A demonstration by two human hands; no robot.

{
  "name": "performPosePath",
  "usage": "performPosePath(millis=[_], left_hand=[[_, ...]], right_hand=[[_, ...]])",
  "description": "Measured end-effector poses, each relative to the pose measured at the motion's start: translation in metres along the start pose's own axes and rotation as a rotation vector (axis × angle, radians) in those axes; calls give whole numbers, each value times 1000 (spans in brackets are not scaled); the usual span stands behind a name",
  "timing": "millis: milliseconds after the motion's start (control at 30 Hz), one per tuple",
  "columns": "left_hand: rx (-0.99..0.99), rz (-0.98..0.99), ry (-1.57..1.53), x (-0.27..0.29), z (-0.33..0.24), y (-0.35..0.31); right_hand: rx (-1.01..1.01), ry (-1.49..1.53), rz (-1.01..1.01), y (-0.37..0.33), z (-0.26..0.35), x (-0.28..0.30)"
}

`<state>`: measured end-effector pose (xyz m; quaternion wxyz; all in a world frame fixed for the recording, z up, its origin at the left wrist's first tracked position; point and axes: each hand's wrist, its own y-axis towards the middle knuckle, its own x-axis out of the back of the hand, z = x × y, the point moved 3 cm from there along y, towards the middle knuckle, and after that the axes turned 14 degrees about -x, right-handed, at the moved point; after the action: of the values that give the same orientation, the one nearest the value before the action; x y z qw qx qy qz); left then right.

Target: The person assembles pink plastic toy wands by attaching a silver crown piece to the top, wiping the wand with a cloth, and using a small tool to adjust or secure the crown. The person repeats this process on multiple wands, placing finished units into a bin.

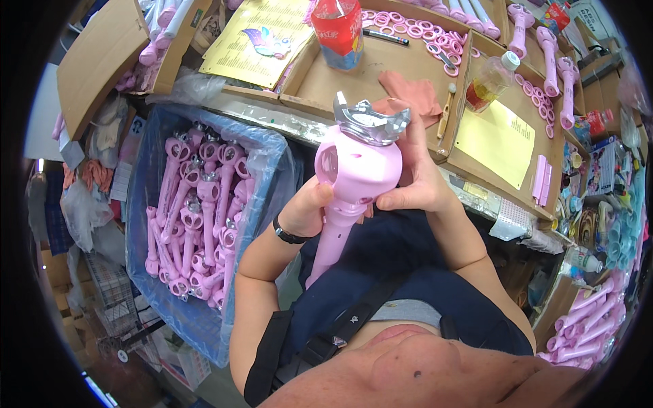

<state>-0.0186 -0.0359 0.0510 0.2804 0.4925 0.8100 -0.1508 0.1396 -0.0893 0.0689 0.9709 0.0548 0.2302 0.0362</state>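
Observation:
A pink toy wand (371,166) with a round hollow head and a silver crown on top is held up in front of my chest, its handle slanting down to the lower left. My left hand (306,209) grips it just below the head, thumb on the near side. My right hand (423,178) is closed round the right side of the head, with the thumb low on it and fingers up behind the crown. Part of the fingers of both hands is hidden behind the wand.
A blue-lined bin (146,224) full of similar wands stands at left. Ahead, cardboard trays (299,88) on the bench hold pink rings (408,26), a red-labelled bottle (338,34), an orange cloth (411,92) and yellow paper (496,143). Pink handles (585,326) pile up at lower right.

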Motion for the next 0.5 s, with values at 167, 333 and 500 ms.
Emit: performPosePath(millis=[167,333,500], left_hand=[[-119,-119,86,20,-1,7],[-415,-387,512,38,-2,4],[-675,-340,671,24,5,-21]], right_hand=[[25,-108,-160,7,-17,-5],[127,-280,-284,8,-30,-31],[157,-535,-254,2,-15,-32]])
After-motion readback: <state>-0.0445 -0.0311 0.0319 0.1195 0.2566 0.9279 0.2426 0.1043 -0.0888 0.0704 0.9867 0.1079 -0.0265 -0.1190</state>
